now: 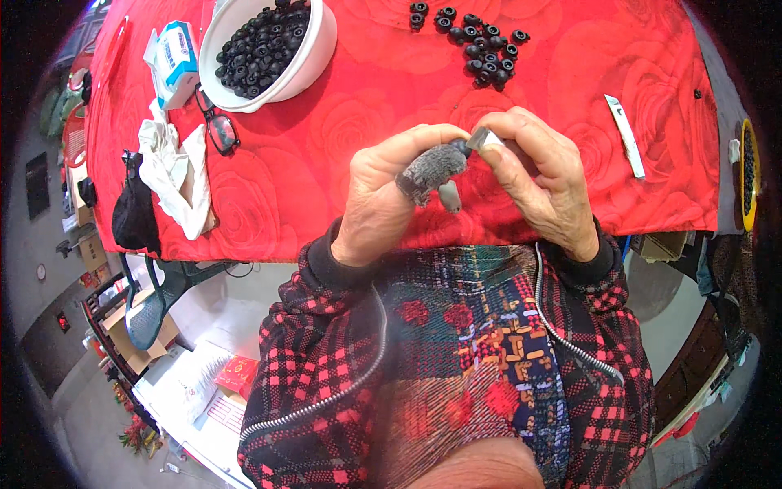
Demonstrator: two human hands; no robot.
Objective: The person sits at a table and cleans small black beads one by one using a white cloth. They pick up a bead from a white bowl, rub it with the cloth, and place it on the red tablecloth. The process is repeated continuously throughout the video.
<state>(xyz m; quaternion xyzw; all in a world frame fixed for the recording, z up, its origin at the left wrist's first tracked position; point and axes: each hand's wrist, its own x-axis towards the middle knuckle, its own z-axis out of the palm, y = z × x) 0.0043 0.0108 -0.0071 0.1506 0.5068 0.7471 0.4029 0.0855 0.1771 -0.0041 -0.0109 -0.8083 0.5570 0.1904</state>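
Note:
Close in front of my chest, both hands meet over the table's near edge. My left hand [389, 175] is closed, pinching a small black piece [463, 147] that is mostly hidden by the fingers. A worn, fuzzy grey covering [432, 169] sits over its thumb, and a smooth pale grey tip [449, 196] shows just below. My right hand [542, 167] is closed on a short flat metal blade [484, 138], held between thumb and forefinger. The blade's end is beside the black piece; whether they touch I cannot tell.
A red rose-patterned tablecloth [269, 183] covers the table. A white bowl [326, 41] of small round black parts stands far left; loose black parts [489, 57] lie far right of centre. Glasses [221, 133], a box [175, 61], white gloves [175, 163] and a slim white strip [625, 137] lie about.

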